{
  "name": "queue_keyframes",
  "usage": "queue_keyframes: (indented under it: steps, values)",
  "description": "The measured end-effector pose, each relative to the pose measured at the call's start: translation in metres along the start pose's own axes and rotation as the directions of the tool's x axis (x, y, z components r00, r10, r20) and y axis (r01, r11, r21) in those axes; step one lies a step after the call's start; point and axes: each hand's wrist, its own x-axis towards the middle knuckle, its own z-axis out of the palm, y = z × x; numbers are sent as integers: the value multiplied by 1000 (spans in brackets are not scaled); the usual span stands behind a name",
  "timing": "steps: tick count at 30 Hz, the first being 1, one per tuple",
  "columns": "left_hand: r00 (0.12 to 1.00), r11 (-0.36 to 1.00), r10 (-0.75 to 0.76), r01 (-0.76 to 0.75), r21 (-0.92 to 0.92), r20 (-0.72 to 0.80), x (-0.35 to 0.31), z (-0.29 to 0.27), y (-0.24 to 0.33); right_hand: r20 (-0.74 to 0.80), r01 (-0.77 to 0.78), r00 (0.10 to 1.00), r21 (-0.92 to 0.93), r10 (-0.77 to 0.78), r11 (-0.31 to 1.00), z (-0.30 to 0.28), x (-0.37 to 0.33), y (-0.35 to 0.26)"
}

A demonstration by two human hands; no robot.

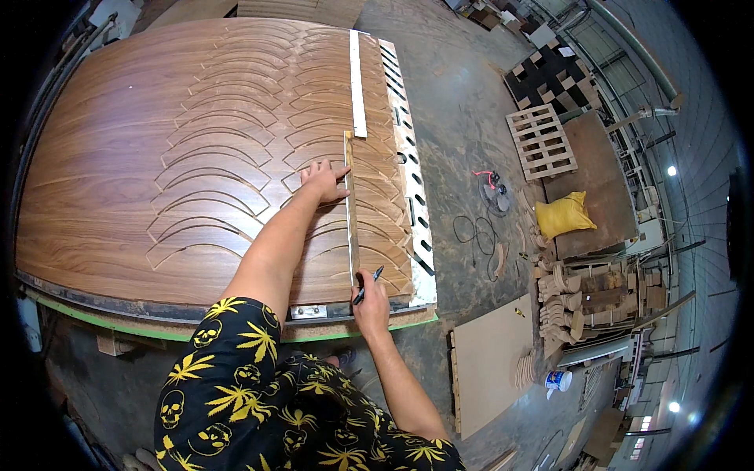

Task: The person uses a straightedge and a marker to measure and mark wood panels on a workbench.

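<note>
A large wood-grain panel [94,157] lies in front of me, cut with rows of curved, fan-like shapes. Across its right part runs a long narrow straightedge strip [352,228], pointing away from me. My left hand [320,182] lies on the panel with fingers spread, its fingertips touching the strip about a third of the way from the far end. At the strip's near end, by the panel's front edge, my right hand [371,304] is closed around a dark marker pen [378,274]. The pen's writing tip is hidden by the hand.
A white flat strip [358,86] lies on the panel beyond the straightedge. A slotted white metal rail [408,149] borders the panel's right side. On the floor to the right are a cable [475,231], a yellow sack [565,215], a wooden pallet [542,141] and a leaning-looking board [495,365].
</note>
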Motion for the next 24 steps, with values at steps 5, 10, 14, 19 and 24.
queue_keyframes:
  steps: [5, 10, 14, 19, 24]
  values:
    - [1000, 1000, 10, -10, -7, -15, 0, 2, -3, -9, -18, 1000, 3, 18, 1000, -1, -1, -1]
    - [1000, 1000, 6, -6, -21, -10, -2, 0, 0, -4, -46, 999, 7, 46, 999, -3, -2, -1]
    - [1000, 1000, -1, 1, -20, 3, -3, -3, 2, -10, -41, 999, 18, 41, 999, -4, -1, -2]
    - [1000, 999, -13, 13, -30, 2, -3, -3, -3, 29, -66, 997, -11, 66, 998, -5, 1, -8]
    - [1000, 999, -13, 14, -33, 20, -5, -7, 5, 31, -82, 996, -12, 82, 997, -3, -2, -3]
